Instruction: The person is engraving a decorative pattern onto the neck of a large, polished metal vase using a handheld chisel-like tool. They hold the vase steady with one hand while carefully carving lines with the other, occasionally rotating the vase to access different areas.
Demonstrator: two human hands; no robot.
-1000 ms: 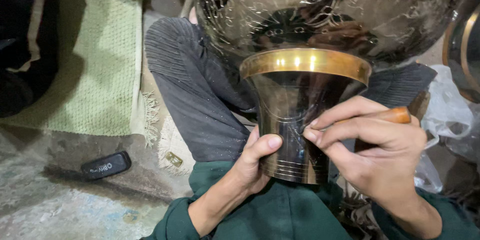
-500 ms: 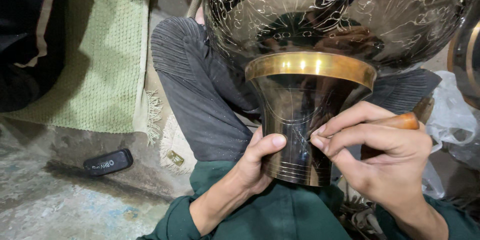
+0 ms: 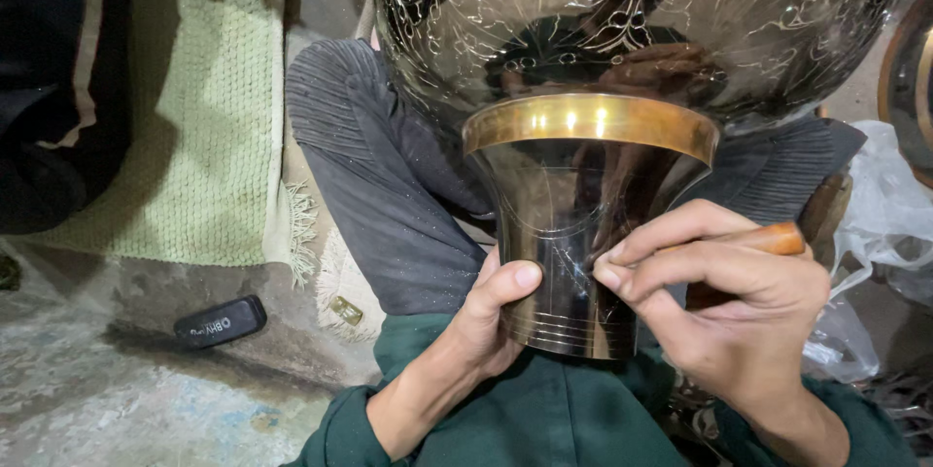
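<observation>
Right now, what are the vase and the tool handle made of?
Vase: looks like polished metal, mirror-dark with a brass-coloured band; it reflects the hands and shows fine engraved lines. Tool handle in the right hand: probably wood, orange-brown and smooth.

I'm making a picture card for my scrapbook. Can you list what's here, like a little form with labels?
Main thing: shiny dark metal vase with a gold band, engraved bowl above
Left hand: steadies the vase's neck, thumb on it
Right hand: presses fingertips on the neck, holds a wooden-handled tool
Under it: grey trouser leg
Nearby: green mat, small black device on the floor
</observation>
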